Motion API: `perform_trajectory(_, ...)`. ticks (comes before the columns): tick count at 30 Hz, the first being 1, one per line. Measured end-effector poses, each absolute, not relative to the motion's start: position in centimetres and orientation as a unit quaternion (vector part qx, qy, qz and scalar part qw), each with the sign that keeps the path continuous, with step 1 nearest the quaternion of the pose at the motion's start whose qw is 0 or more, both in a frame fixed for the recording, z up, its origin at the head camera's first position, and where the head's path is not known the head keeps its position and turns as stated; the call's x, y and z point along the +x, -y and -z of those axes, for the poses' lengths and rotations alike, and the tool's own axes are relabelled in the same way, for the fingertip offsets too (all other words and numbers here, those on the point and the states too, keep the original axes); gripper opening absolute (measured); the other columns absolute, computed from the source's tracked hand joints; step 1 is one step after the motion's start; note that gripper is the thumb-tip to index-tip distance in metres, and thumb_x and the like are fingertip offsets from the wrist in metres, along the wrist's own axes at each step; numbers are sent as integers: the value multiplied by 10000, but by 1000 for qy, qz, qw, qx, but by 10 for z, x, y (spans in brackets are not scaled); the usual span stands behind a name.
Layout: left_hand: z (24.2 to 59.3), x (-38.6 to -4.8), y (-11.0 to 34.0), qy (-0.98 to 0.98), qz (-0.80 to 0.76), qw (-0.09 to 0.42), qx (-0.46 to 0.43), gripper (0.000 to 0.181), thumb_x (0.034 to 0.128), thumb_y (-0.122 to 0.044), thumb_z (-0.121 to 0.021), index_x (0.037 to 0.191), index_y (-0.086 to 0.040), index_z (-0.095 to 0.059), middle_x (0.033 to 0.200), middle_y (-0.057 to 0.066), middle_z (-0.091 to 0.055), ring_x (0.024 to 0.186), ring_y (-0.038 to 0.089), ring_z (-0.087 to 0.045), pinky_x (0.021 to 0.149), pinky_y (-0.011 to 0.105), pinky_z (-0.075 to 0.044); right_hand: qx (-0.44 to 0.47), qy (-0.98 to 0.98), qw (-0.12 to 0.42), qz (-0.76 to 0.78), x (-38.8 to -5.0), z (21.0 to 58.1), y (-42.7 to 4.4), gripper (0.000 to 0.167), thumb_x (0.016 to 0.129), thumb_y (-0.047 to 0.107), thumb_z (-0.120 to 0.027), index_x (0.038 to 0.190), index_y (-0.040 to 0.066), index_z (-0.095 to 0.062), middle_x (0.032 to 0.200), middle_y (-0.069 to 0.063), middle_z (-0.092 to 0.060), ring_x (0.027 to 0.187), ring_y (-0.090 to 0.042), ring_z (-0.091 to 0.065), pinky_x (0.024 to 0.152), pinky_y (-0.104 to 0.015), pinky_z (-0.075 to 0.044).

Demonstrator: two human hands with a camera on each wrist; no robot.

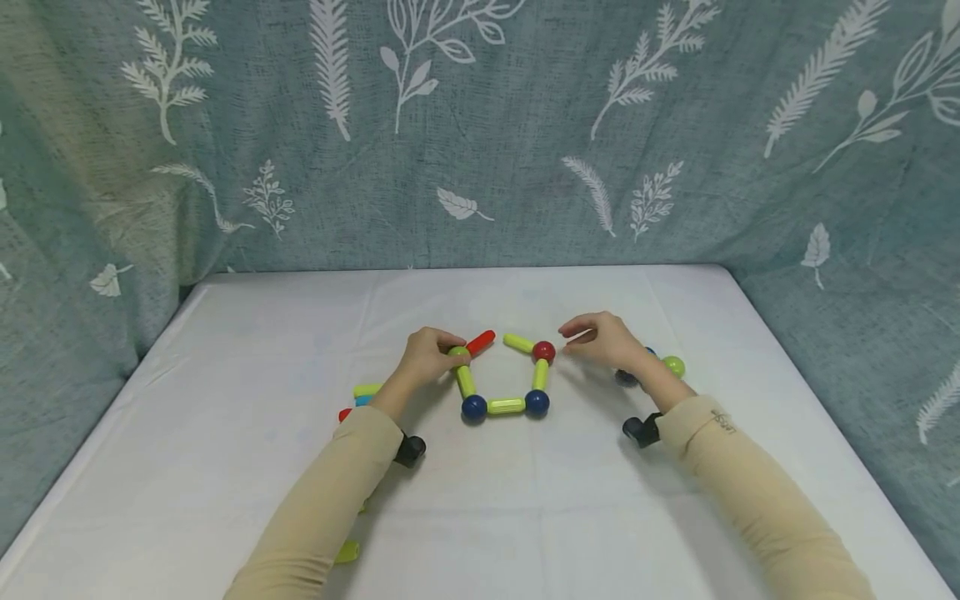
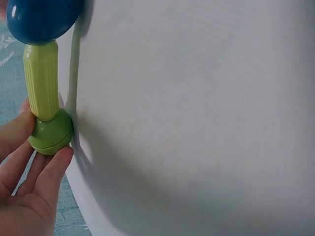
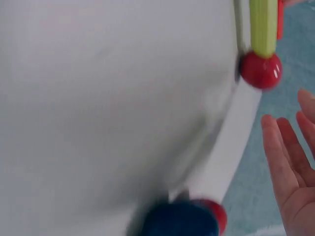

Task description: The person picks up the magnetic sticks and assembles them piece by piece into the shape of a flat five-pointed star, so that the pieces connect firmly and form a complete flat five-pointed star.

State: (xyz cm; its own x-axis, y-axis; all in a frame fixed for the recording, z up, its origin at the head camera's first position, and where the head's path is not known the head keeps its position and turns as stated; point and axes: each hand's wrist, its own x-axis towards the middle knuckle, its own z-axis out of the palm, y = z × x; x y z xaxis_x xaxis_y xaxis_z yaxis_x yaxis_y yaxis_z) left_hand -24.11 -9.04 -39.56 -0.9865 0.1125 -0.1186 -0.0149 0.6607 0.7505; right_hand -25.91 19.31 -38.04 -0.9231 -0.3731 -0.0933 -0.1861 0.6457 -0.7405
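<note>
one glossy green ball (image 2: 52, 136) touches a ribbed lime rod (image 2: 42, 81).

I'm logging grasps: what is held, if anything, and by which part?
The left hand pinches the green ball by its sides; the right hand holds nothing.

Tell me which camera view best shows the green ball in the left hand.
The left wrist view: there the green ball looks largest and clearest, gripped by the left hand. The head view shows it small, partly covered by that hand; the right wrist view does not show it.
</note>
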Motion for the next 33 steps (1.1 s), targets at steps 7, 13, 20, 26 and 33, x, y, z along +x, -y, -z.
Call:
perform_trajectory(7, 398, -242, 91, -908, -412, 72, 23, 276, 808, -140, -703, 1048, -4, -679, 1046, 123, -629, 943, 227, -552, 798, 316, -467, -139, -902, 109, 394, -259, 371, -225, 352, 839, 109, -660, 1148, -46, -590, 1157, -224, -577, 1000, -313, -591, 767, -365, -512)
perform_trajectory(13, 398, -240, 92, -906, -417, 72, 20, 271, 809, -132, -702, 1046, -4, -679, 1022, 119, -634, 910, 216, -547, 766, 303, -470, -113, -914, 101, 377, -262, 372, -243, 354, 828, 119, -673, 1130, -51, -598, 1145, -230, -581, 985, -327, -589, 762, -368, -510)
perform_trajectory(20, 397, -239, 90, -905, -419, 69, 20, 271, 806, -132, -706, 1044, -5, -681, 1036, 117, -638, 912, 210, -551, 771, 300, -470, -108, -930, 96, 339, -267, 374, -257, 363, 805, 143, -698, 1097, -55, -615, 1111, -235, -596, 982, -342, -590, 814, -418, -490)
perform_trajectory(26, 397, -239, 91, -905, -420, 69, 13, 278, 804, -140, -709, 1048, -10, -681, 1034, 113, -642, 907, 207, -556, 766, 298, -471, -112, -932, 113, 327, -272, 378, -263, 389, 785, 167, -720, 1085, -59, -619, 1075, -221, -619, 961, -330, -607, 814, -408, -492)
perform_trajectory(33, 399, -239, 91, -902, -426, 67, 16, 281, 801, -140, -713, 1049, -13, -682, 1025, 110, -643, 890, 201, -554, 742, 282, -470, -119, -926, 141, 330, -274, 381, -266, 406, 744, 159, -757, 1063, -58, -630, 1020, -200, -643, 925, -301, -625, 772, -362, -511)
